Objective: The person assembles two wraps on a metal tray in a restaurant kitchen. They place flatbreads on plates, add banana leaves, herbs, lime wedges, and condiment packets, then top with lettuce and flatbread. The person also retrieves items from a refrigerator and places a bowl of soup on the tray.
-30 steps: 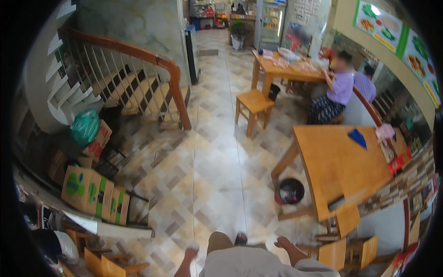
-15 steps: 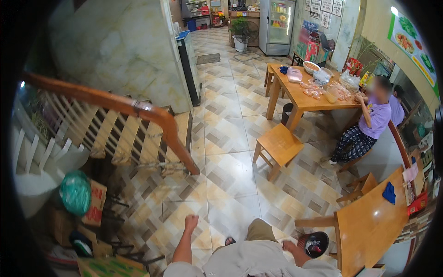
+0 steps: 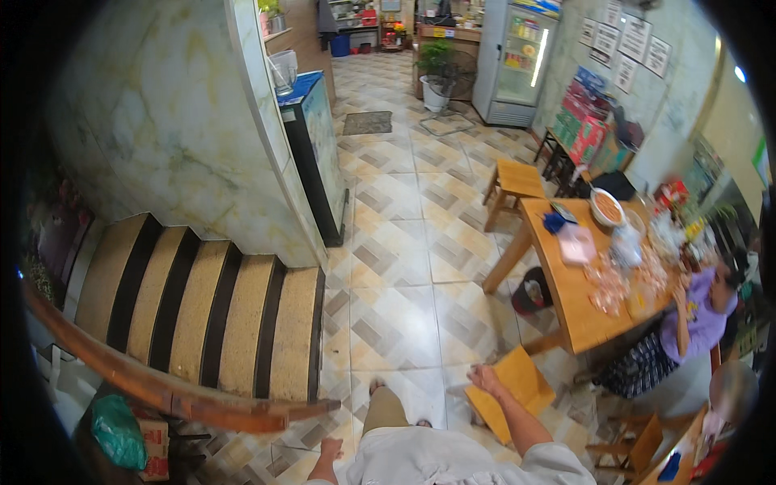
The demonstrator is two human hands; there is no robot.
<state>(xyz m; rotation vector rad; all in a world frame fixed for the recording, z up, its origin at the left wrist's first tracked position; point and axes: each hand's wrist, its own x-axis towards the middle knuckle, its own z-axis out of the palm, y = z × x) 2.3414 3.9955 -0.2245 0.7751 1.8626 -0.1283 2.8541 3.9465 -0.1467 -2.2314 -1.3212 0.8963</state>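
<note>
My left hand [image 3: 328, 449] hangs low beside my body with its fingers curled in and nothing seen in them. The end of the wooden stair handrail [image 3: 299, 411] is nearest to it. My right hand [image 3: 485, 378] swings forward, its fingers loosely curled and no object showing in them. In the picture it overlaps the left edge of a wooden stool [image 3: 524, 388]; whether it touches the stool I cannot tell. My feet stand on the tiled floor below.
Steps [image 3: 184, 299] rise on the left beside a black-sided cabinet [image 3: 314, 162]. At right a person in purple [image 3: 697, 323] sits at a wooden table [image 3: 558, 267] bearing a bowl [image 3: 606, 208] and pink-orange packets [image 3: 610, 291]. A bin [image 3: 532, 293] stands under it. A fridge [image 3: 513, 69] is ahead.
I have walked forward, so the stairs, stool and table are closer. My right hand has swung forward and my left hand back. The near table has slid toward the lower right rim.
</note>
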